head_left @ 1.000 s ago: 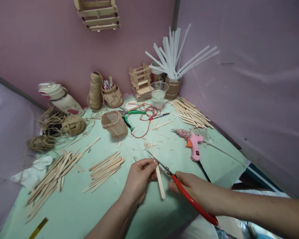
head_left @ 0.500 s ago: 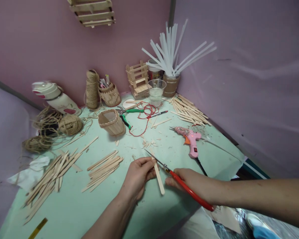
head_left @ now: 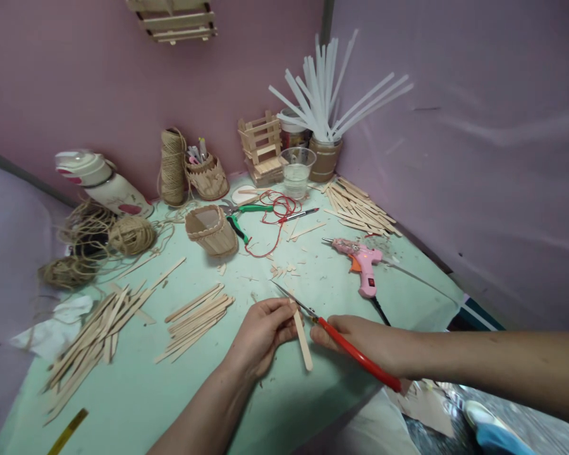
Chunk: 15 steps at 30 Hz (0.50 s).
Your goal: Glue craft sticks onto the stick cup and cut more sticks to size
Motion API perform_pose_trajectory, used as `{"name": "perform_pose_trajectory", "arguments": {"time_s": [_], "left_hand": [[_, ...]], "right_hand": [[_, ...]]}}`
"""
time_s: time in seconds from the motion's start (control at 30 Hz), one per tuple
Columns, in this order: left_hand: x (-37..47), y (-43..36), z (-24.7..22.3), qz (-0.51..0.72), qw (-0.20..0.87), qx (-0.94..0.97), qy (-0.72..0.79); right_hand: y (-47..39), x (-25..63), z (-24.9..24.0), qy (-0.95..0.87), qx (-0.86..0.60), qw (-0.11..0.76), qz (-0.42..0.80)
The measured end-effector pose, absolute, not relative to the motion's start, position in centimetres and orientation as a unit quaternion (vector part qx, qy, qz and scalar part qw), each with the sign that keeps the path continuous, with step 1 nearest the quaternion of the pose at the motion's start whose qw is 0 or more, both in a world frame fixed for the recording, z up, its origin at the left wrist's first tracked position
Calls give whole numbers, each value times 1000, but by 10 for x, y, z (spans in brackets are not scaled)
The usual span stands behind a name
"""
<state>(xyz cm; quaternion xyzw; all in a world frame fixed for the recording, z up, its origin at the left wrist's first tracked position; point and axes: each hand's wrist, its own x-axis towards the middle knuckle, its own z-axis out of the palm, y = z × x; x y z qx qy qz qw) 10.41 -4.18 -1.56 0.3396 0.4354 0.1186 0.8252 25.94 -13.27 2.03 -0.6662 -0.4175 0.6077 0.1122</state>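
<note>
My left hand [head_left: 268,332] pinches a wooden craft stick [head_left: 304,347] near its upper end, and the stick's rounded end points down toward me. Red-handled scissors [head_left: 355,354] are gripped in my right hand [head_left: 355,341]. Their blades lie across the upper end of the stick, close to my left fingertips; whether they are fully closed I cannot tell. Small wood offcuts [head_left: 284,270] are scattered on the table just beyond the blades. Left of my left hand lies a row of craft sticks [head_left: 201,322].
A pink glue gun [head_left: 360,262] lies at right with its cord. Behind stand a stick-covered cup [head_left: 213,232], green-handled pliers [head_left: 256,207], a clear cup of liquid [head_left: 296,177] and a jar of glue sticks [head_left: 325,158]. Loose craft sticks [head_left: 99,335] and twine [head_left: 133,235] fill the left side.
The scissors and my right hand have shifted slightly up and to the left. My left hand stays on the craft stick, and the whole view has moved a little.
</note>
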Motion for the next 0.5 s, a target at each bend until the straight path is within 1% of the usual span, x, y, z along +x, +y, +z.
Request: {"name": "perform_pose_trajectory", "arguments": {"time_s": [0.27,0.5], "left_hand": [[106,-40,-18,126,817,328,458],[105,-43,-15,136,811,328,466]], "right_hand": [[-129,258,21,-404,-658,111,626],[-134,263,21,-391,-655,133,633]]}}
